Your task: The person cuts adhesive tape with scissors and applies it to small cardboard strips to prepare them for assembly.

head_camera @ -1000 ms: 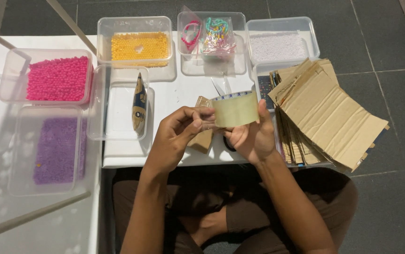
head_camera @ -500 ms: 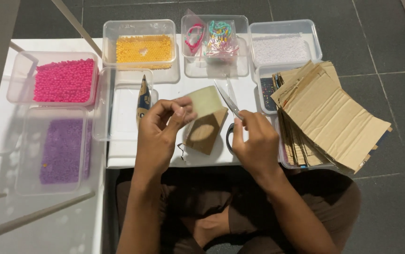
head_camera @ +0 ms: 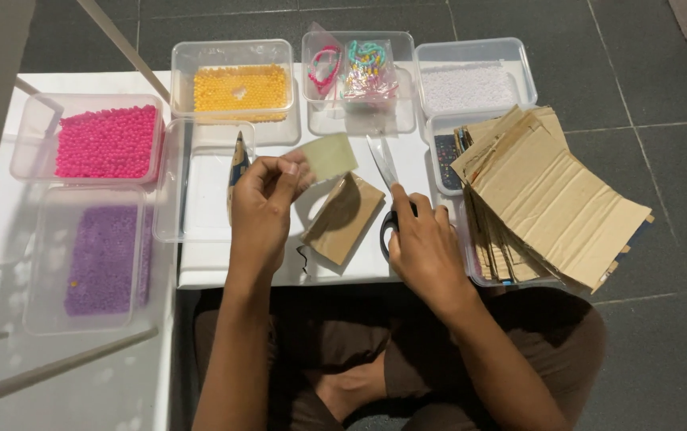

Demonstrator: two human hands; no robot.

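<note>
Your left hand (head_camera: 262, 209) is pinched shut on a strip of pale tape (head_camera: 328, 156), thumb and fingers closed on its near end; the strip is lifted off the table and runs up and to the right, its long axis tilted away from you. Your right hand (head_camera: 423, 247) is curled around the black handles of a pair of scissors (head_camera: 387, 187), which lie on the white table (head_camera: 215, 267) with the blades close together and pointing away from you, slightly left, their tips just right of the tape. Between your hands a small piece of brown cardboard (head_camera: 343, 217) lies flat, its long side slanting from near left to far right. To your right a clear tub holds a stack of cardboard sheets (head_camera: 555, 199). Along the far edge stand tubs of yellow beads (head_camera: 239, 88), coloured bands (head_camera: 359, 68) and white beads (head_camera: 471, 84); to your left are tubs of pink beads (head_camera: 108, 142) and purple beads (head_camera: 104, 259)
</note>
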